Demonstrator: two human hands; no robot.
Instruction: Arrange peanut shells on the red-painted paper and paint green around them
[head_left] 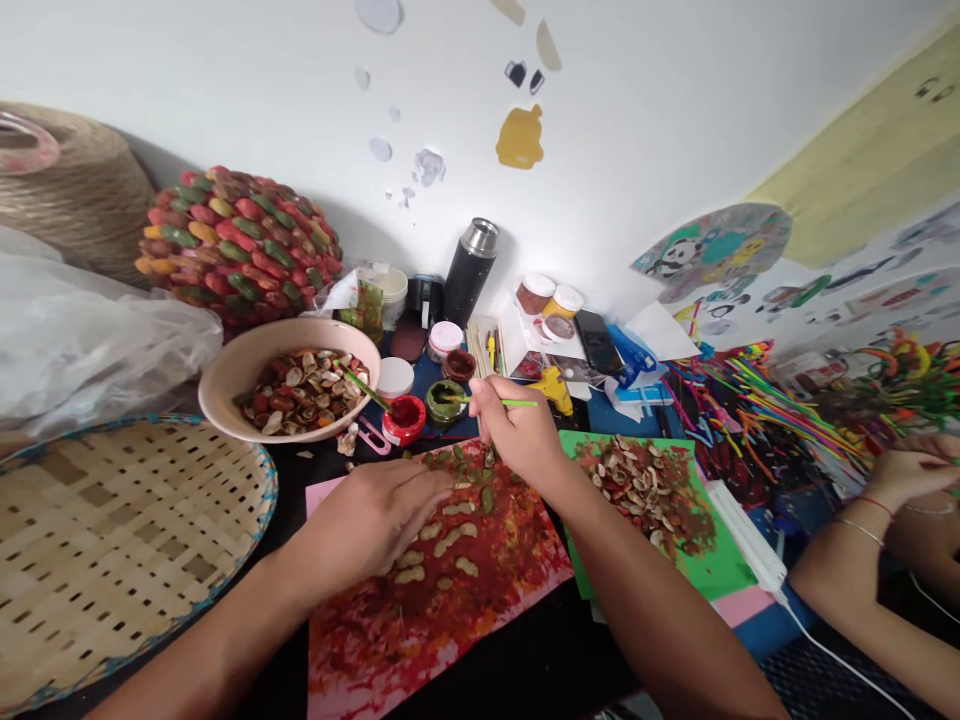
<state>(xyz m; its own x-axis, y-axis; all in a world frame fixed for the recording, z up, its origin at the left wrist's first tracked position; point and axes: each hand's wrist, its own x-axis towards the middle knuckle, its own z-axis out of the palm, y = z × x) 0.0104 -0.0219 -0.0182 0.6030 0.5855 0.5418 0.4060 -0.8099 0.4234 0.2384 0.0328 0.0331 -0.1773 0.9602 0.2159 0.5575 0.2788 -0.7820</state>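
Note:
My left hand lies on a paint-smeared red and pink sheet, its fingers pressing peanut shells laid out there. My right hand is closed around a thin paintbrush whose tip touches green-painted shells at the sheet's far edge. A green-handled brush lies just behind my fingers. Small pots of red paint and green paint stand just beyond the sheet.
A bowl of painted shells sits left of the pots; a woven tray lies at front left. A green sheet carries more shells. Another person's arms rest at right beside pipe cleaners. A black flask stands by the wall.

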